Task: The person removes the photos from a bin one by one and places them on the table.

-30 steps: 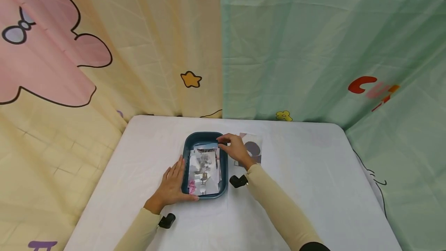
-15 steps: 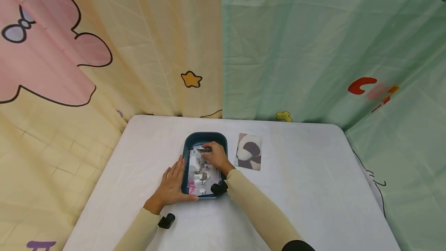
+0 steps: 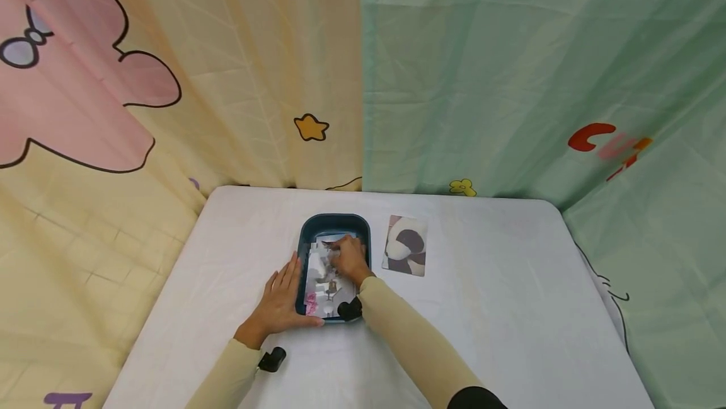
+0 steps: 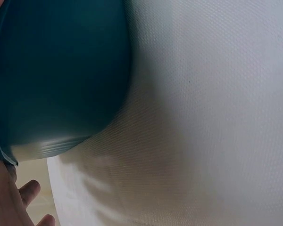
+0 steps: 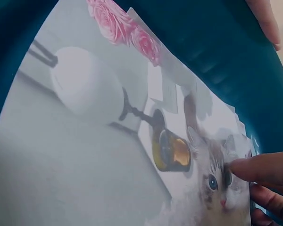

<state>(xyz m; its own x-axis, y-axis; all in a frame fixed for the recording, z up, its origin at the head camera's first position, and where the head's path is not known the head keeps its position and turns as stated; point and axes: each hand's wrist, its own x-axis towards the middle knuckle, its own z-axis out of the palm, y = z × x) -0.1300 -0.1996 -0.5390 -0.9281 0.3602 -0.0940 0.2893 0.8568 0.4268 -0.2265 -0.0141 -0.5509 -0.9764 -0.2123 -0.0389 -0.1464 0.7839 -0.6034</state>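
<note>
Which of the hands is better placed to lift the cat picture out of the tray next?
Probably the right hand: its thumb lies on the cat picture, with fingers at its edge. The left hand rests against the side of the tray, so it seems better suited to steadying.

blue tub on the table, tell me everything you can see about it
The blue tub is deep teal, a rounded-corner rectangle with an open top and slightly glossy walls that look like plastic. It stands upright on the white cloth, its longer sides running away from the person. A stack of picture cards lies inside. The left hand is against its left side and near rim. The right hand is at the cards; whether it touches the tub cannot be told.
</note>
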